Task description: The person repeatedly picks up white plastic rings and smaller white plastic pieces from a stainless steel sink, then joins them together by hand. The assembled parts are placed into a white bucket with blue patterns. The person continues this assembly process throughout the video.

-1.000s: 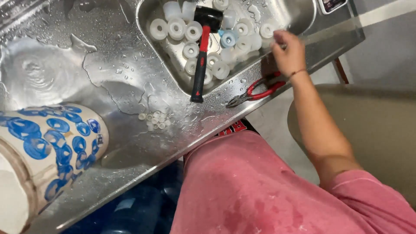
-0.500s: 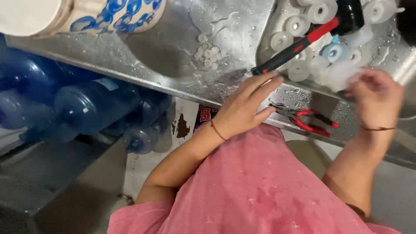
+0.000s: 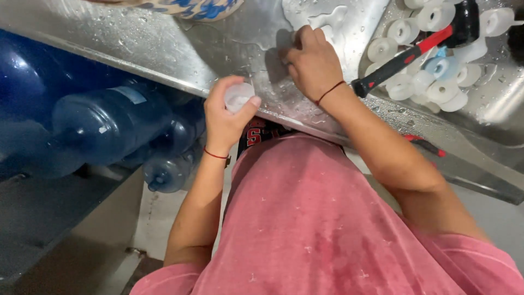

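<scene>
While wet from the splashed counter (image 3: 180,41), likely slippery, that small white cap (image 3: 239,97) — pinched rim-side between thumb and fingers of the left hand (image 3: 224,117), just off the counter's near edge. Looks light, thin plastic, stiff enough to keep its round shape but probably easy to crush or let slip; best taken across the rim, as held now, not by the flat top. Right hand (image 3: 312,64) pressed down on the counter's wet steel, fingers curled together over something small — cannot tell what, or whether anything is truly gripped. Right of that hand, sunk into the counter, a steel sink (image 3: 491,104) holding a heap of white caps (image 3: 404,31), one pale blue cap (image 3: 440,66) among them, and a hammer with a red and black handle (image 3: 404,59) lying slantwise across the heap, its grip end poking over the sink's rim toward the counter. Red-handled pliers (image 3: 426,145) on the counter's near lip, partly hidden by the right forearm. Below the counter, large blue water bottles (image 3: 109,123) lying on their sides — contents not clear. At the counter's far edge, a stack of blue-and-white printed material (image 3: 191,8), mostly cut off.
</scene>
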